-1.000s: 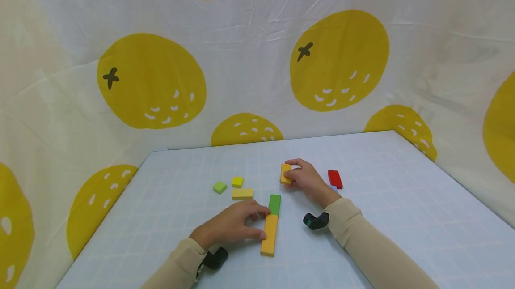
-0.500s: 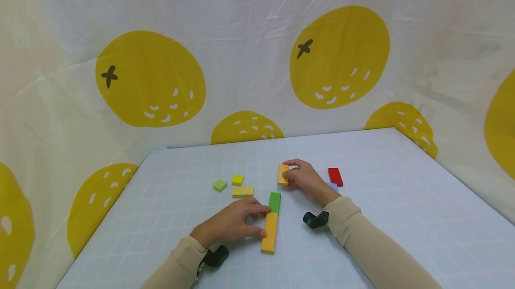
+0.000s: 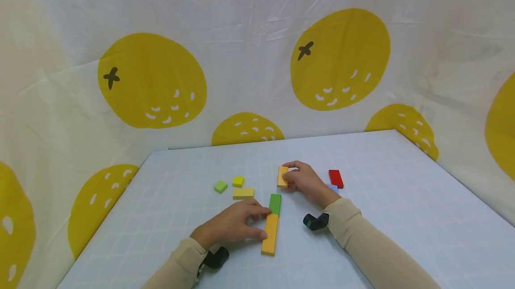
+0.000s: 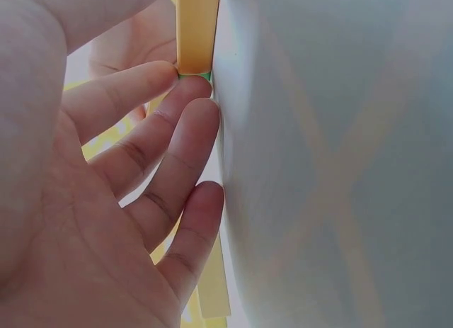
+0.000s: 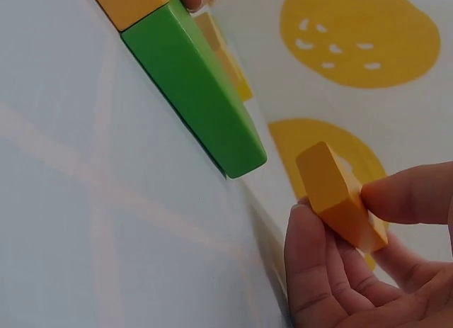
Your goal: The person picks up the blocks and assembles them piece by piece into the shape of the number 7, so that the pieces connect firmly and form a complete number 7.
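On the table, a green block [image 3: 275, 203] and a longer orange block [image 3: 271, 240] lie end to end in one line, the green one farther from me. My left hand [image 3: 233, 223] rests along their left side, its thumb at the orange block and a fingertip by the joint between the two. In the left wrist view its fingers are loosely extended. Beyond the green block, my right hand [image 3: 305, 180] pinches a yellow-orange block [image 3: 281, 176] between thumb and fingers. The right wrist view shows this held block [image 5: 329, 190] tilted, apart from the green block's far end.
To the left lie a light green block [image 3: 220, 186], a small yellow block [image 3: 238, 181] and a pale yellow block [image 3: 243, 193]. Right of my right hand are a red block [image 3: 335, 179] and a partly hidden blue block [image 3: 332, 188]. A fruit-print curtain [image 3: 257, 70] hangs behind.
My right hand has moved slightly left with the yellow-orange block, and more of the blue block shows. My left hand stays at the line of blocks.
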Tool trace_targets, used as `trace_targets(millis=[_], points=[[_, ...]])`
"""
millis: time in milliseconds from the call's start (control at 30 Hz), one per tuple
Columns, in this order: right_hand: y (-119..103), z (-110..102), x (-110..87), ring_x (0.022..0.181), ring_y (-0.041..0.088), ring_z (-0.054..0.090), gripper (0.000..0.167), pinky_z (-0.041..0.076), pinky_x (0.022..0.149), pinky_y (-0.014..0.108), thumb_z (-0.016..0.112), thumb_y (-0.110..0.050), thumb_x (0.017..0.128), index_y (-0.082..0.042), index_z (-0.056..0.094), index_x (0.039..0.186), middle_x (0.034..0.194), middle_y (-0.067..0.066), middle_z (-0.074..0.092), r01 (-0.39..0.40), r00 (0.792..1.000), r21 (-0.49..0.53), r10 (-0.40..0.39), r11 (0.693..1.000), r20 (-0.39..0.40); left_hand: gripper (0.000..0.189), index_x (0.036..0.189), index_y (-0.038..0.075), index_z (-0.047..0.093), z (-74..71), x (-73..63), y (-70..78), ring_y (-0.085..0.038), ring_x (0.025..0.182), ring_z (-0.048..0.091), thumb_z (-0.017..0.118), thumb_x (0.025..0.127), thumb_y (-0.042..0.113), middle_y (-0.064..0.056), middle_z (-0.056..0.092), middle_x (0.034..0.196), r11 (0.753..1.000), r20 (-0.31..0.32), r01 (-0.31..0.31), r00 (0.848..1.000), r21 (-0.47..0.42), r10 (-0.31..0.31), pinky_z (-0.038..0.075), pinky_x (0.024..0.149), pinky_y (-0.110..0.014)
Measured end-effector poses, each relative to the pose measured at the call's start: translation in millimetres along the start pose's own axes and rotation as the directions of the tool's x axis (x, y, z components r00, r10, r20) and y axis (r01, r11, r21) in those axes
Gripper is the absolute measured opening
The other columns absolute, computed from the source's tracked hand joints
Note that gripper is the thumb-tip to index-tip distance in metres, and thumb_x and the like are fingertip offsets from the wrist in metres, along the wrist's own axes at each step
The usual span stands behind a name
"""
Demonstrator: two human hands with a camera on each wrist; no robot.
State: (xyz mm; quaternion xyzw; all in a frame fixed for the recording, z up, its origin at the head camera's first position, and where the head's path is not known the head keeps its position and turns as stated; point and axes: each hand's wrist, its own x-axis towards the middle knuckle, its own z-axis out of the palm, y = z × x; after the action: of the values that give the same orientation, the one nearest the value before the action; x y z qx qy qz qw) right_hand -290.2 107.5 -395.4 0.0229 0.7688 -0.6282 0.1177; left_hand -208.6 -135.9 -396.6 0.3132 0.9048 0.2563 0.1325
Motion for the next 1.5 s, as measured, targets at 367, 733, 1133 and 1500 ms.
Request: trace_targets(millis=[367, 733, 1133, 1500], points=[[3.5, 0.2, 2.4, 0.095, 0.027, 0.062, 0.039, 0.056, 0.087, 0.032, 0.067, -0.018, 0.093, -0.012, 0.058, 0.131, 0.12, 0.013, 0.061, 0.031, 0.999, -0.025, -0.03, 0.999, 0.017, 0.059, 0.135, 0.027, 0.065, -0.6, 1.2, -0.6, -0.002, 0.092, 0.053, 0.076, 0.084, 0.055, 0.019, 0.057, 0.107, 1.0, 0.002, 0.002, 1.0, -0.006, -0.002, 0.048, 0.081, -0.025], [-0.1, 1.6, -1.0, 0.093, 0.026, 0.063, 0.037, 0.055, 0.087, 0.032, 0.067, -0.018, 0.093, -0.01, 0.059, 0.129, 0.117, 0.013, 0.062, 0.038, 0.999, -0.066, -0.036, 0.997, 0.031, 0.06, 0.135, 0.027, 0.064, -0.6, 0.3, -1.9, -0.002, 0.093, 0.053, 0.076, 0.084, 0.055, 0.019, 0.057, 0.107, 1.0, 0.003, 0.0, 1.0, -0.006, 0.0, 0.048, 0.082, -0.025], [2.7, 2.0, 1.5, 0.09, 0.024, 0.065, 0.034, 0.056, 0.086, 0.032, 0.068, -0.019, 0.094, -0.009, 0.061, 0.126, 0.115, 0.012, 0.063, 0.052, 0.998, -0.088, -0.049, 0.995, 0.036, 0.059, 0.135, 0.028, 0.065, -0.2, 0.4, -0.2, -0.001, 0.094, 0.054, 0.076, 0.084, 0.055, 0.019, 0.058, 0.108, 1.0, 0.009, 0.007, 1.0, -0.006, -0.007, 0.048, 0.084, -0.025], [2.9, 5.3, 2.2, 0.09, 0.023, 0.066, 0.033, 0.057, 0.083, 0.031, 0.069, -0.018, 0.094, -0.008, 0.061, 0.124, 0.114, 0.011, 0.063, 0.068, 0.997, -0.12, -0.065, 0.99, 0.032, 0.058, 0.134, 0.029, 0.065, -0.9, 0.6, 0.7, -0.001, 0.095, 0.054, 0.076, 0.084, 0.055, 0.019, 0.058, 0.109, 1.0, 0.014, 0.018, 1.0, -0.008, -0.018, 0.049, 0.085, -0.026]])
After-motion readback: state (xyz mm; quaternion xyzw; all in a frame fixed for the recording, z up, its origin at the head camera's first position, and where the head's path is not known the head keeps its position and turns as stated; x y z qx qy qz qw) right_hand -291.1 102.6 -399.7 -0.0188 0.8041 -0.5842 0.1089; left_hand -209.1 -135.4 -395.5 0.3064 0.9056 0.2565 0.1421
